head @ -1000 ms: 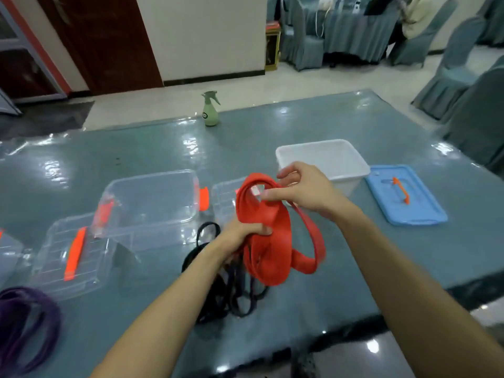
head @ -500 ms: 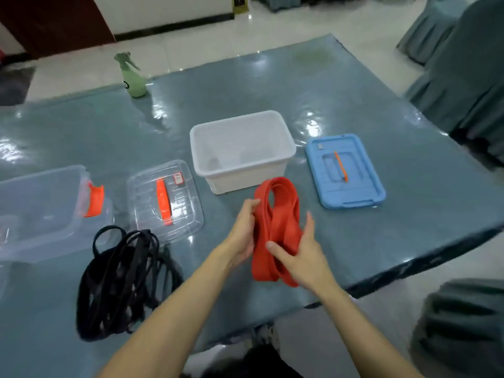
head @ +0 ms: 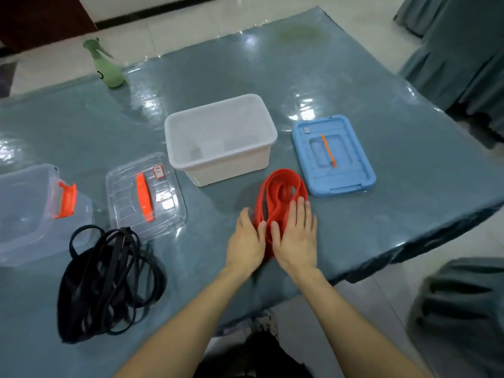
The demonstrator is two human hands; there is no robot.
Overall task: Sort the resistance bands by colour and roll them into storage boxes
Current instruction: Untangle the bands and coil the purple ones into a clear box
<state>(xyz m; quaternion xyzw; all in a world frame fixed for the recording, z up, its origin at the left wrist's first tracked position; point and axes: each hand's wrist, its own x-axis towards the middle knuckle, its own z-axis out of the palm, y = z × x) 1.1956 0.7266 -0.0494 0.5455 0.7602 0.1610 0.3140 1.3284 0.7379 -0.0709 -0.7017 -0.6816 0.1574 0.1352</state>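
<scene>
A red resistance band (head: 278, 195), folded into loops, lies flat on the table in front of the white storage box (head: 221, 137). My left hand (head: 246, 241) and my right hand (head: 296, 236) press down on its near end side by side, fingers straight. The band's near end is hidden under my palms. A tangle of black resistance bands (head: 109, 282) lies at the near left. A clear storage box (head: 27, 211) with an orange latch stands at the far left.
A clear lid (head: 146, 192) with an orange handle lies left of the white box, a blue lid (head: 332, 156) to its right. A green spray bottle (head: 105, 66) stands at the far table edge. Grey-covered chairs (head: 463, 50) stand to the right.
The red band, held up in both hands before, has been laid on the table, and both hands now press it flat. The view has swung right and down.
</scene>
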